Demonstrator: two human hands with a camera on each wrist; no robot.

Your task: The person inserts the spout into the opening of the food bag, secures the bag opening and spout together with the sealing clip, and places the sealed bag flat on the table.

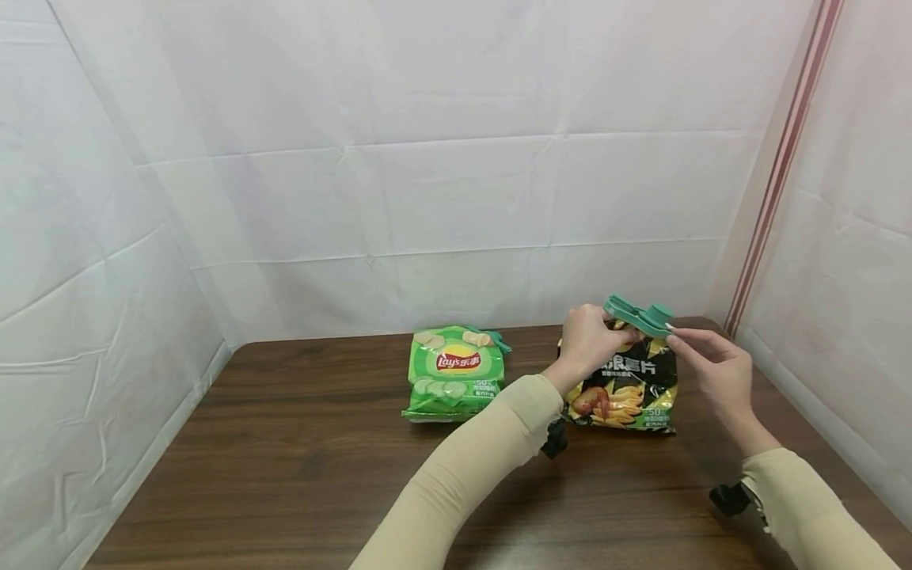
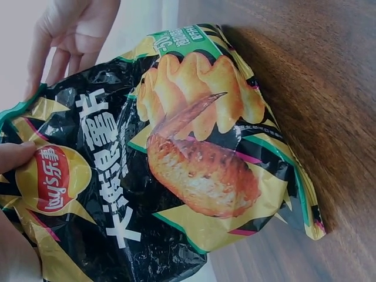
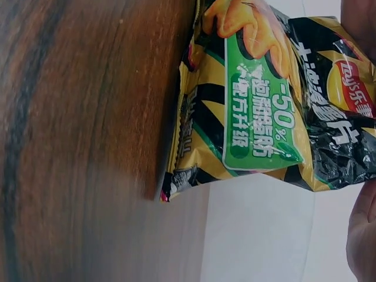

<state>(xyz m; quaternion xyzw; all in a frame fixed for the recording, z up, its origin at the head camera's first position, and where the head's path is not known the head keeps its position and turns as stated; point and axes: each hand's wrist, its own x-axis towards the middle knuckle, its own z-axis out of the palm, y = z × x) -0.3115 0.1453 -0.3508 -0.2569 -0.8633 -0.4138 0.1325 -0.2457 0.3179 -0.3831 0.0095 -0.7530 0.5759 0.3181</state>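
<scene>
A black and gold Lay's chip bag (image 1: 620, 400) stands on the table at the right in the head view. My left hand (image 1: 590, 340) grips its upper part, with the thumb on the printed front in the left wrist view. Across the bag's top lies a green bag clip (image 1: 641, 318). My right hand (image 1: 716, 372) pinches the clip's right end between thumb and fingers. The bag's lower edge touches the wood in the right wrist view, where the clip is out of frame. How far the clip is closed cannot be told.
A green Lay's chip bag (image 1: 456, 376) sits on the table to the left, with another green clip (image 1: 502, 342) at its top right corner. The dark wooden table (image 1: 306, 443) is bounded by white cloth walls (image 1: 456, 198) at the back and sides.
</scene>
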